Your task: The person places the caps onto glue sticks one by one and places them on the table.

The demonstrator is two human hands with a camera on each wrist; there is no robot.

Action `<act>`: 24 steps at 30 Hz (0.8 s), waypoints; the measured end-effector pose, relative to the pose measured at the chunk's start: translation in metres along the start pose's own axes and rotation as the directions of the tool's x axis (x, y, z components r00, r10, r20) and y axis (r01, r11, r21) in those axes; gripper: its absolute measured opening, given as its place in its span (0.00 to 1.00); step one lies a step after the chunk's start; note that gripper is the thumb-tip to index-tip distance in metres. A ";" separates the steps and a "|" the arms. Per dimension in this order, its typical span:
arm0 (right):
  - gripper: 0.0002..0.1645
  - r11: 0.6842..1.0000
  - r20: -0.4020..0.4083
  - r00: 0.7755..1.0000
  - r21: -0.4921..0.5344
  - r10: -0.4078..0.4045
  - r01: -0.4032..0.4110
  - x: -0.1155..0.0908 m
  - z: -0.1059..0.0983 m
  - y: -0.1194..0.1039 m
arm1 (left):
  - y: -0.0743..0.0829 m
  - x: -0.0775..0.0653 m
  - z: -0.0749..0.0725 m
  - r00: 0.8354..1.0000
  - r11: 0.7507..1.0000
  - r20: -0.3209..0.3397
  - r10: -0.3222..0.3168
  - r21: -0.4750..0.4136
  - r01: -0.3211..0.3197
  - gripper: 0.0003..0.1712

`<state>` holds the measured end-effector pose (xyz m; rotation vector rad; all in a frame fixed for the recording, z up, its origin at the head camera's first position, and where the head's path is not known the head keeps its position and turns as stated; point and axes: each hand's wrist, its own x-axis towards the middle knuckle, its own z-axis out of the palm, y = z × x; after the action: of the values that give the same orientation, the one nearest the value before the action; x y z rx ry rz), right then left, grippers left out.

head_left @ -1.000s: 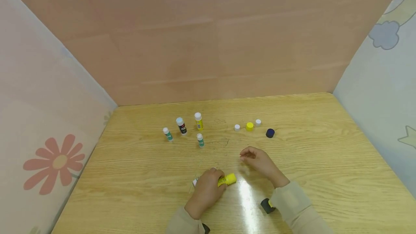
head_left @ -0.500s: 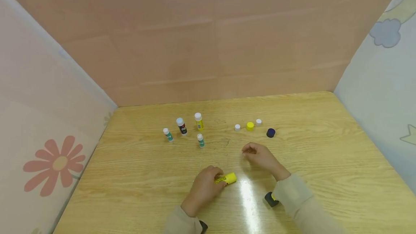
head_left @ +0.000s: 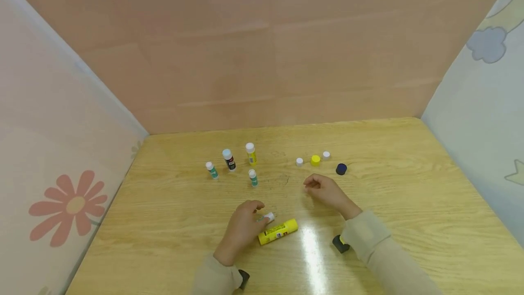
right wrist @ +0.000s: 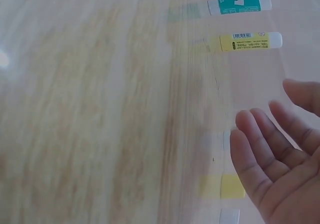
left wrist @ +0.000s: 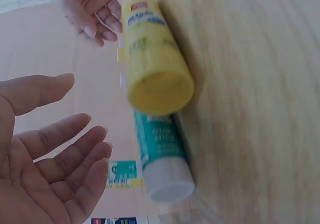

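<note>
My left hand (head_left: pixel 241 226) hovers just left of two glue sticks lying on the wooden table, its fingers loosely bent with nothing between them. The larger glue stick is yellow (head_left: pixel 278 232). Beside it lies a teal and white glue stick (left wrist: pixel 162 144), partly hidden by the hand in the head view. The left wrist view shows a gap between the fingers and both sticks. My right hand (head_left: pixel 327 195) hangs over the table with relaxed fingers and holds nothing. Nearest to it are several loose caps, among them a dark blue one (head_left: pixel 341 169) and a yellow one (head_left: pixel 315 160).
Several glue sticks stand upright at the back left: a teal one (head_left: pixel 212 170), a black one (head_left: pixel 229 160), a yellow one with a white cap (head_left: pixel 251 154) and another teal one (head_left: pixel 253 178). Two white caps, one (head_left: pixel 299 162) left of the yellow cap, stand back right. Walls enclose the table.
My left hand has let go of the yellow glue stick and moved left, uncovering it and the white end of the teal one. My right hand has risen slightly away from me.
</note>
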<state>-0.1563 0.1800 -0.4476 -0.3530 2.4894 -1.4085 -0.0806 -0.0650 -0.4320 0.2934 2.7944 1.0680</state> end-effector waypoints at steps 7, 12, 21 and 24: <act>0.12 1.000 -0.013 1.000 -0.005 0.023 -0.024 0.005 0.003 0.003 | -0.011 0.002 -0.006 0.998 0.997 -0.007 -0.062 -0.046 0.061 0.21; 0.12 0.999 -0.014 0.999 -0.028 0.036 -0.036 0.009 0.002 0.005 | -0.017 0.006 -0.014 0.995 0.991 -0.009 -0.103 -0.085 0.101 0.23; 0.13 0.997 -0.024 0.999 -0.064 0.048 -0.050 0.021 -0.003 0.004 | -0.025 0.020 -0.022 0.987 0.983 -0.075 -0.139 -0.131 0.129 0.21; 0.13 0.997 -0.021 0.999 -0.066 0.038 -0.040 0.024 -0.002 0.004 | -0.029 0.024 -0.024 0.985 0.975 -0.078 -0.154 -0.172 0.138 0.21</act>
<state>-0.1803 0.1759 -0.4529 -0.3032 2.5492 -1.3232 -0.1125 -0.0961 -0.4350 0.0205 2.7300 1.2973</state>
